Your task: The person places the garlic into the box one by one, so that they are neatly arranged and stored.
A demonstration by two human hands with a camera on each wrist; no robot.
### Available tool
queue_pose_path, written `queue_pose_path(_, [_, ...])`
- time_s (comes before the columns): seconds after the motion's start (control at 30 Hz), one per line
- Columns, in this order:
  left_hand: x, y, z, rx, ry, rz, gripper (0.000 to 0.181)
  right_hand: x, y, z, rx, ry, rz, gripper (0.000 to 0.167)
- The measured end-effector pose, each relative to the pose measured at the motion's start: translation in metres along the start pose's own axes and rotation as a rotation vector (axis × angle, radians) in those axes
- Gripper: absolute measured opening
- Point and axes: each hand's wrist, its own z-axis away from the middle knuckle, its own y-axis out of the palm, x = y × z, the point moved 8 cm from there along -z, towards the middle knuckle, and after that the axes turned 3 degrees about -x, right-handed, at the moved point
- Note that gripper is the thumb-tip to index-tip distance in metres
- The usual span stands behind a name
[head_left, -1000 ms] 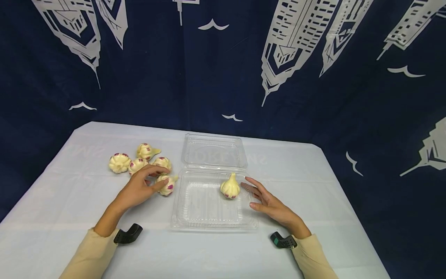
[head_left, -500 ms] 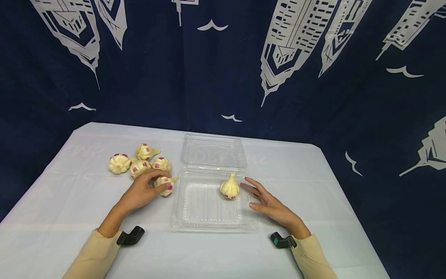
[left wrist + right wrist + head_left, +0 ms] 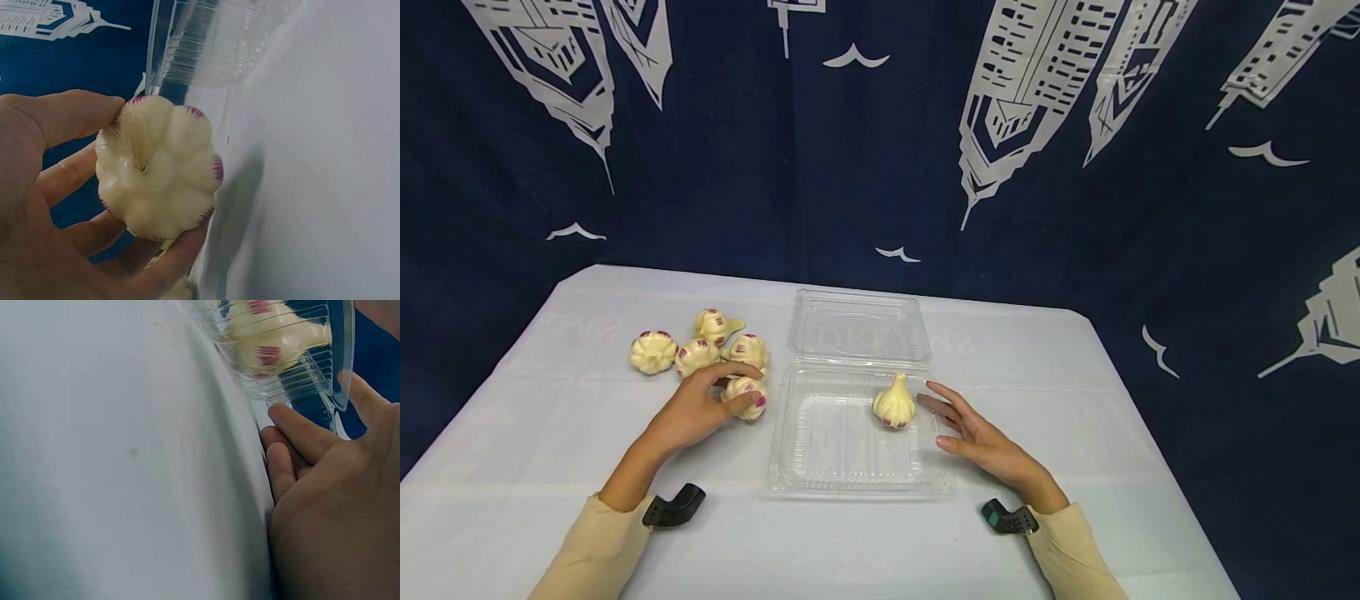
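gripping garlic bulb (image 3: 748, 398) w/ l. hand (image 3: 695, 412), just l. of clear container (image 3: 854, 481); holding nothing w/ relaxed r. hand (image 3: 981, 442) at container's r. edge. counted 1 bulb (image 3: 894, 403) inside vs. 4 loose bulbs (image 3: 653, 352) + gripped one outside. found lid (image 3: 861, 328) folded back; judged early stage.

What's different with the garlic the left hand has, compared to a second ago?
The left hand has drawn its garlic bulb a little left, away from the clear plastic container, and turned it, so its stem no longer shows from the head view. The right hand, the container and the garlic bulb inside stayed put.
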Motion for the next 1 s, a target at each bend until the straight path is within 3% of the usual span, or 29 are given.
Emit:
queue_pose_path(0.23, [-0.002, -0.005, 0.001, -0.009, -0.034, 0.001, 0.032, 0.000, 0.000, 0.001, -0.007, 0.016, -0.004, 0.074])
queue_pose_path(0.6, [-0.006, -0.013, 0.001, -0.047, -0.022, -0.011, 0.034, -0.001, 0.000, 0.001, -0.004, 0.021, -0.012, 0.075])
queue_pose_path(0.87, [-0.003, -0.014, 0.000, -0.047, -0.057, 0.036, 0.035, -0.002, 0.000, 0.001, -0.005, 0.024, -0.007, 0.075])
queue_pose_path(1.0, [-0.007, -0.013, -0.001, -0.043, -0.040, 0.066, 0.036, -0.001, 0.000, 0.001, -0.009, 0.015, -0.002, 0.076])
